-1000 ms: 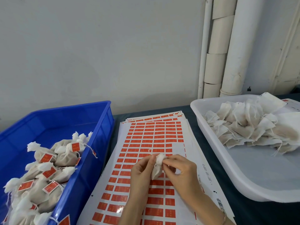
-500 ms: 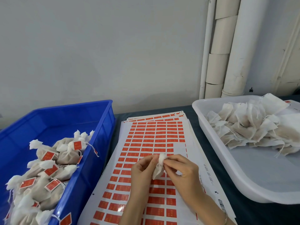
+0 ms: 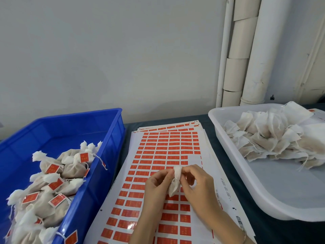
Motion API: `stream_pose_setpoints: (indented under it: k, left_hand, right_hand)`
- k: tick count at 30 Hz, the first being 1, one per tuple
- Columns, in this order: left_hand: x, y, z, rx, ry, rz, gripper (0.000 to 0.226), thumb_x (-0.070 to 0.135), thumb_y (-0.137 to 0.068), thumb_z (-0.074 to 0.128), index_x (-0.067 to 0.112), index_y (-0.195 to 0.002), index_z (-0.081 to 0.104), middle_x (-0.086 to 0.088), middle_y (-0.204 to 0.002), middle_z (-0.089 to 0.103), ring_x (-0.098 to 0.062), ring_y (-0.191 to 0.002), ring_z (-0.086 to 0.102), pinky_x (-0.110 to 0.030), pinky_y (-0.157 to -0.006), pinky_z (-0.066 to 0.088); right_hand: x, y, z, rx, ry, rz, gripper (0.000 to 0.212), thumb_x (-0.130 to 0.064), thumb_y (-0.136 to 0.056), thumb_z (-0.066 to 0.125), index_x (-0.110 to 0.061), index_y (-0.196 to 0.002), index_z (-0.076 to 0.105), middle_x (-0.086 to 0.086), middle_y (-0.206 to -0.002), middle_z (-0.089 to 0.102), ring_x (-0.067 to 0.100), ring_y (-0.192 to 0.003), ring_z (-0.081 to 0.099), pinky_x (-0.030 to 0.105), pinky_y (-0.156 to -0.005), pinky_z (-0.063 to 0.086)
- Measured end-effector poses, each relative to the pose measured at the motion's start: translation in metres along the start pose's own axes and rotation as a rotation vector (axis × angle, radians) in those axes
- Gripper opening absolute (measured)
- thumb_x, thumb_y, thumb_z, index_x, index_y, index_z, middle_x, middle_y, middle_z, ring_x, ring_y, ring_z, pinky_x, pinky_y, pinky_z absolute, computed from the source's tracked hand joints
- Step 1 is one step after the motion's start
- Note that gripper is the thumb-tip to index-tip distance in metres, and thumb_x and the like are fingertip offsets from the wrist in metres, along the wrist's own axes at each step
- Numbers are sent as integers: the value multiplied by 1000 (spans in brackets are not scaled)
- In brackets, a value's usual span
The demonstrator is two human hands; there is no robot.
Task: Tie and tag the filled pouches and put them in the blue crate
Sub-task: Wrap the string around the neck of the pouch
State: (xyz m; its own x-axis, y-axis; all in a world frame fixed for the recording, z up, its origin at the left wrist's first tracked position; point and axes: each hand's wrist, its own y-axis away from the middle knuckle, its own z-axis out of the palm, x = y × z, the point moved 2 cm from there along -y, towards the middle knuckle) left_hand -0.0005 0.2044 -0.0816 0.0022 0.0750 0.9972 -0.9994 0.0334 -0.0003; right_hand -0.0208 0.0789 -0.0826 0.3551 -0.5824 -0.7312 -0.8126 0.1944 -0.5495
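A small white filled pouch [image 3: 175, 184] hangs upright between my two hands above the sheet of red tags [image 3: 163, 148]. My left hand [image 3: 157, 186] pinches its gathered neck from the left, and my right hand [image 3: 197, 185] pinches the neck from the right, fingers curled. The blue crate [image 3: 109, 138] on the left holds several tied pouches with red tags [image 3: 52, 173]. A white tray [image 3: 263, 187] on the right holds a heap of untied pouches [image 3: 274, 138].
A stack of tag sheets covers the dark table [image 3: 274, 231] between the crate and the tray. A grey wall and white pipes [image 3: 253, 55] stand close behind. Part of another sheet [image 3: 316, 113] shows behind the tray.
Both hands stay on the pouch neck in nearly the same place; the fingers have shifted slightly around it. The view is a little lower.
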Motion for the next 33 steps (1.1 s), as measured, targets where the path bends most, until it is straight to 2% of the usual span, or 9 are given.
stream_pose_setpoints:
  k: [5, 10, 13, 17, 19, 21, 27, 31, 33]
  left_hand:
    - [4, 2, 4, -21, -35, 83, 22, 42, -82, 61, 33, -102, 68, 21, -93, 71, 1, -91, 67, -12, -65, 52]
    - [1, 4, 10, -78, -247, 250, 9, 28, -91, 62, 31, -96, 69, 13, -88, 72, -9, -89, 68, -16, -69, 54]
    - [2, 0, 5, -12, -177, 240, 17, 20, -95, 56, 22, -90, 72, 7, -83, 72, -12, -84, 68, -17, -68, 55]
    - [3, -2, 0, 80, -91, 155, 19, 26, -95, 54, 21, -87, 71, 12, -84, 71, -3, -87, 66, -15, -70, 52]
    - [2, -2, 0, 65, -72, 126, 19, 25, -95, 55, 19, -87, 72, 10, -84, 71, -7, -88, 66, -21, -78, 53]
    - [4, 0, 1, 42, -54, 124, 19, 27, -92, 57, 15, -86, 71, 7, -83, 71, -8, -85, 67, -24, -77, 54]
    - [8, 2, 6, -16, -25, 136, 25, 47, -86, 61, 28, -76, 73, 13, -87, 70, -3, -87, 64, -10, -68, 51]
    - [9, 3, 6, -54, -15, 176, 20, 38, -78, 64, 19, -82, 71, 2, -74, 68, -15, -73, 65, -19, -66, 54]
    - [7, 4, 5, -75, -52, 197, 12, 32, -81, 66, 23, -85, 71, 1, -76, 71, -17, -78, 67, -19, -67, 54]
  right_hand:
    - [-1, 0, 2, -77, -18, -23, 18, -26, -83, 71, -35, -89, 57, -21, -88, 58, 2, -82, 60, 7, -69, 50]
    - [2, 1, 3, -135, 8, -60, 21, -28, -84, 69, -37, -94, 53, -26, -94, 54, -3, -91, 58, 6, -74, 50]
    - [4, -1, 2, -102, 28, -60, 13, -31, -87, 63, -37, -91, 52, -28, -88, 53, -1, -89, 58, 6, -70, 49]
    - [7, -3, -2, -75, 95, -41, 17, -29, -86, 66, -38, -89, 52, -27, -88, 53, 2, -77, 60, 2, -69, 46]
    - [8, -3, -3, -61, 126, -19, 17, -31, -86, 66, -38, -88, 52, -27, -87, 53, 2, -73, 59, 1, -65, 44]
    - [8, -4, -5, -45, 151, 0, 17, -32, -85, 67, -39, -88, 52, -28, -87, 53, 1, -72, 59, 0, -63, 42]
    - [11, -8, -11, 12, 195, 52, 16, -30, -84, 69, -36, -89, 54, -26, -89, 54, -3, -68, 57, 0, -65, 35]
    - [15, -9, -11, 0, 184, 84, 16, -32, -85, 69, -37, -88, 54, -29, -87, 53, -1, -70, 58, 0, -62, 37]
    - [19, -11, -10, -25, 148, 130, 15, -32, -85, 68, -38, -85, 55, -28, -86, 55, 2, -72, 60, 4, -63, 44]
